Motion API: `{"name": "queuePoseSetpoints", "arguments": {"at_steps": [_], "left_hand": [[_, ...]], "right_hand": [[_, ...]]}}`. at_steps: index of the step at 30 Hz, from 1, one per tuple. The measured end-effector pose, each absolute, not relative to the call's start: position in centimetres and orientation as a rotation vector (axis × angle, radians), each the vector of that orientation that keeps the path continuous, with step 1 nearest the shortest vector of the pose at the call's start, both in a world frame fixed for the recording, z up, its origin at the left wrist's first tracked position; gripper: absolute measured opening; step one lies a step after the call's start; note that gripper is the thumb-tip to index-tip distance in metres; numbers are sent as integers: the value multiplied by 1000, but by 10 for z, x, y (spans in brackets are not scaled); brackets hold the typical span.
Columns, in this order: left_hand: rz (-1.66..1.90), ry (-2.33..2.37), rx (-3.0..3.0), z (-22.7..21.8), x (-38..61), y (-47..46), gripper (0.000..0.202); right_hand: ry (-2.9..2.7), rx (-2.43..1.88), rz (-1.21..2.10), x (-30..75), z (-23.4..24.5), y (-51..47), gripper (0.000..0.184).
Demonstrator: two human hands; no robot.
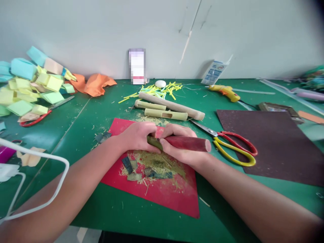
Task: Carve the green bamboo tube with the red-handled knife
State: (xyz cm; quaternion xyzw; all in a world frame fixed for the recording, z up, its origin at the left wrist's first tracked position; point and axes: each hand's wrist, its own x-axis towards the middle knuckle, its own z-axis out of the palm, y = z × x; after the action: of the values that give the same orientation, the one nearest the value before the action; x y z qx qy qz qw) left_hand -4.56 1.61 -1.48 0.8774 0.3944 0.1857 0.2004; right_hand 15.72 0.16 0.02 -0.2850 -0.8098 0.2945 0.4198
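Both hands meet above a red sheet (182,199) strewn with bamboo shavings (149,162) and dark chips (128,164). My left hand (138,135) is closed around a short green bamboo piece (155,143). My right hand (177,145) grips a tool by its reddish wooden handle (192,143), which points right; its working end is hidden by my fingers. Just beyond lie a cut bamboo tube (154,112) with a notch, another bamboo piece (152,104) and a long wooden stick (174,105). Scissors (235,145) with red and yellow handles lie right of my right hand.
Folded paper pieces (35,87), orange paper (93,84) and red-handled scissors (37,120) are on the left. A white cable (66,168) loops over my left forearm. Yellow strips (162,89) lie behind; a yellow glue gun (226,92) and dark sheet (273,145) are right.
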Motion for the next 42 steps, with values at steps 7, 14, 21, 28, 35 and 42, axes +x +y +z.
{"name": "queuePoseSetpoints", "arguments": {"at_steps": [7, 14, 21, 28, 35, 42], "left_hand": [[519, 1101, 2448, -11, -45, 14, 44], [493, 1136, 2437, -7, -42, 12, 45], [474, 1119, 2465, -8, -44, 13, 48], [500, 1125, 2502, -10, -43, 13, 50], [485, 1114, 2509, -12, -45, 13, 52], [500, 1116, 2503, -11, -44, 12, 52]], "right_hand": [[-2040, -658, 657, 161, -1, -3, 12], [-2006, -689, 615, 165, 3, -8, 17], [-1925, -676, 727, 168, -1, -7, 16], [-1817, -779, 925, 162, -2, -6, 5], [-1845, -811, 996, 159, -1, -2, 8], [-1853, -810, 1003, 156, -4, -1, 10]]}}
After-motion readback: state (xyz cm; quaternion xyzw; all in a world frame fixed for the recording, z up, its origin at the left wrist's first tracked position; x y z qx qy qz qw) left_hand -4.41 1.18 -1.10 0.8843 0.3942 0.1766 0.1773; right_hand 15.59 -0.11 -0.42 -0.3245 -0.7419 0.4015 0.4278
